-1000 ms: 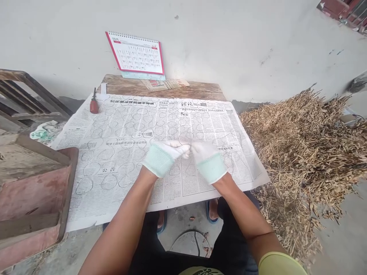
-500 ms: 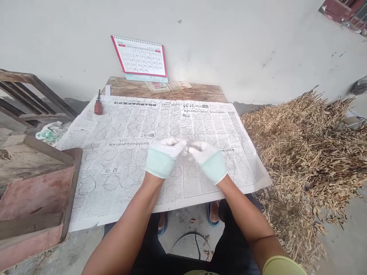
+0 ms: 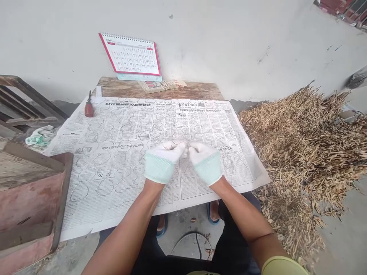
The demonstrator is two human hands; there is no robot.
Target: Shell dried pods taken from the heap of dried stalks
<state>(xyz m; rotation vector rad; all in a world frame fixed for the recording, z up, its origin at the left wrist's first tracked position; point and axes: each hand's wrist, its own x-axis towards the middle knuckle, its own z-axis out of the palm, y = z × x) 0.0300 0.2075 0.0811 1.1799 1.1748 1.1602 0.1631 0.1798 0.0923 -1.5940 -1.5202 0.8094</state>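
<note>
My left hand (image 3: 164, 158), in a white glove with a pale green cuff, is closed in a pinch above the newspaper (image 3: 83, 210). Facing it, my right hand (image 3: 205, 158) wears a matching glove and pinches too, fingertips almost meeting the left ones. Between them is a thin wire, mostly hidden by the gloved fingers. Many thin dark wire rings (image 3: 79, 192) lie in rows across the left and middle of the paper. On its right part are loose, longer wire strands (image 3: 231, 162).
A red-handled screwdriver (image 3: 89, 109) lies at the paper's far left corner. Behind stands a desk calendar (image 3: 133, 55) on the wooden table (image 3: 197, 91). Wooden chairs (image 3: 64, 191) flank the left side; a heap of dry stalks (image 3: 301, 141) lies right.
Both hands stay together in front of me, with their fingers shifting slightly at the pinch. The view has turned a little, so the calendar and screwdriver appear further left.
</note>
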